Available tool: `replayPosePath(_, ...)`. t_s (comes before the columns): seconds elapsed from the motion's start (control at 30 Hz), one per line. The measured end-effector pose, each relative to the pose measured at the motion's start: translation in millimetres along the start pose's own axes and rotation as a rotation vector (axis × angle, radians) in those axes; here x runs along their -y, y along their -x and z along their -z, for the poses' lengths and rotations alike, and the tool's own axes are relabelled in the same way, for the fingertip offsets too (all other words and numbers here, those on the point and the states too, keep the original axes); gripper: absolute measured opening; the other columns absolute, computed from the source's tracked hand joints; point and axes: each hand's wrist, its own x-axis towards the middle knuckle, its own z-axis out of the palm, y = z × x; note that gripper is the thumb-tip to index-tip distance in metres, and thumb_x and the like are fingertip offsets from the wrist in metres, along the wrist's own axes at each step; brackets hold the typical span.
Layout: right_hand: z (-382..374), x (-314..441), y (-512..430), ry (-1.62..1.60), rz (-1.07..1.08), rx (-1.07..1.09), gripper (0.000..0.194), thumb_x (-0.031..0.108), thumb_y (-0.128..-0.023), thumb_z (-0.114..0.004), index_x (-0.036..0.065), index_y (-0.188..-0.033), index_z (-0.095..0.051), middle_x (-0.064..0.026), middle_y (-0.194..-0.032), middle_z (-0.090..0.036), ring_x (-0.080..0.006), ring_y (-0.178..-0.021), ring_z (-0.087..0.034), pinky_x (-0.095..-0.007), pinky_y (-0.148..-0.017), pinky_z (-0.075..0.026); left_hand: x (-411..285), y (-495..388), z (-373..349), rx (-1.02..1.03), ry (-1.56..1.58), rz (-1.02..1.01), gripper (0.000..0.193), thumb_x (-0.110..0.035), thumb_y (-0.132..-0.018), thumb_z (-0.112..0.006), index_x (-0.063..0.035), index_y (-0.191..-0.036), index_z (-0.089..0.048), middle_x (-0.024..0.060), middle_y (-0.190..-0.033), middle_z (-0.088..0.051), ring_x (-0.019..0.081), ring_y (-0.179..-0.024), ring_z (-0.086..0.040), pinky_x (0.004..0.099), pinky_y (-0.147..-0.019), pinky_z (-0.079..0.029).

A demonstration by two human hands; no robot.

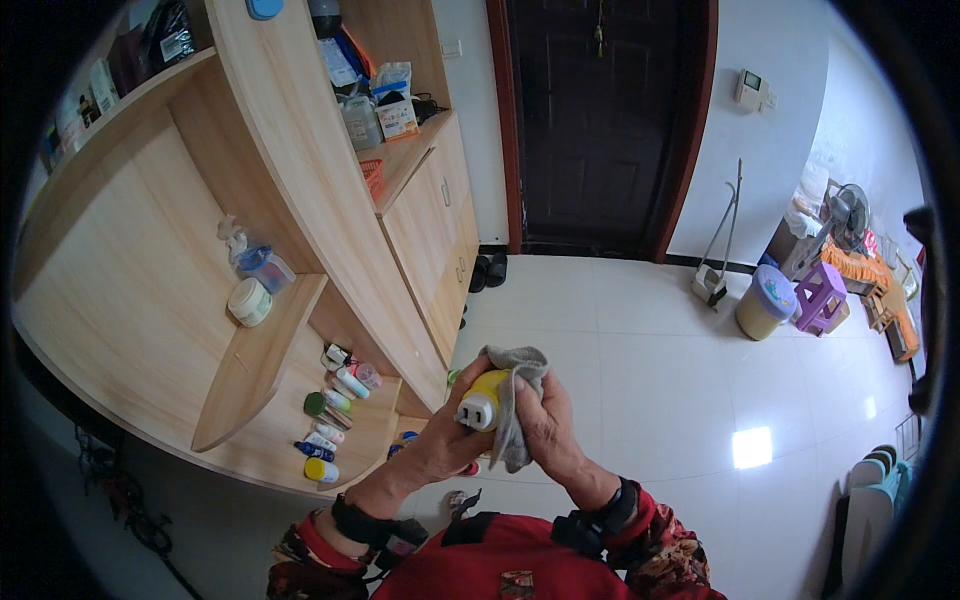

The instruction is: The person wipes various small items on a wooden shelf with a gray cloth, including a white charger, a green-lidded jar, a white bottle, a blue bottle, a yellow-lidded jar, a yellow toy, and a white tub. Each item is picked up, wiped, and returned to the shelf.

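Note:
My left hand (448,442) is closed around a yellow bottle (491,386) with a white top, held in front of my chest. The white top (477,412) has two dark slots and faces up toward me. In my right hand (549,427) a grey cloth (514,431) is pressed against the bottle's right side. The cloth's upper fold reaches over the bottle's far end. My fingers and the cloth hide much of the bottle.
A wooden shelf unit (262,157) stands at my left. Its small shelf (259,375) bears a white jar (250,302); several bottles stand lower down. A dark door (596,135) is ahead. A dustpan (709,285), a lidded bin (765,302) and a purple stool (820,296) are at the right.

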Motion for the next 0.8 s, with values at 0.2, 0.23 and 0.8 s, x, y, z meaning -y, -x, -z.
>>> replayPosePath(0.2, 18.1, -1.6, -20.7, -0.281, -0.113, -0.042, 0.02, 0.018, -0.093, -0.052, 0.004, -0.107, -0.054, 0.0007, -0.089, -0.059, -0.0067, -0.08, -0.054, -0.0238, -0.07, -0.047, 3.8, 0.1, -2.9, -0.07, 0.227, 0.138, 0.095, -0.042, -0.07, -0.076, -0.0103, -0.14, -0.021, 0.0071, -0.137, -0.031, 0.0176, -0.123, -0.038, 0.0334, -0.098, -0.04)
replayPosePath(0.23, 20.7, -3.1, -21.1, -0.335, -0.111, -0.058, 0.02, 0.018, -0.093, -0.052, 0.004, -0.107, -0.053, 0.0008, -0.089, -0.059, -0.0069, -0.079, -0.055, -0.0242, -0.069, -0.048, 3.3, -0.5, -1.8, -0.066, 0.327, 0.15, 0.09, -0.038, -0.073, -0.074, -0.0102, -0.14, -0.021, 0.007, -0.135, -0.035, 0.0169, -0.12, -0.041, 0.0335, -0.097, -0.041)
replayPosePath(0.8, 8.2, 24.5, -6.9, 0.031, -0.031, 0.117, 0.041, 0.027, -0.083, -0.062, 0.002, -0.103, -0.038, -0.0071, -0.086, -0.05, -0.0114, -0.082, -0.047, -0.0275, -0.071, -0.044, -5.4, -15.9, -6.3, -0.132, 0.17, 0.022, 0.103, -0.065, -0.074, -0.059, -0.0024, -0.142, -0.013, 0.0093, -0.131, -0.039, 0.0156, -0.119, -0.038, 0.0296, -0.099, -0.033)
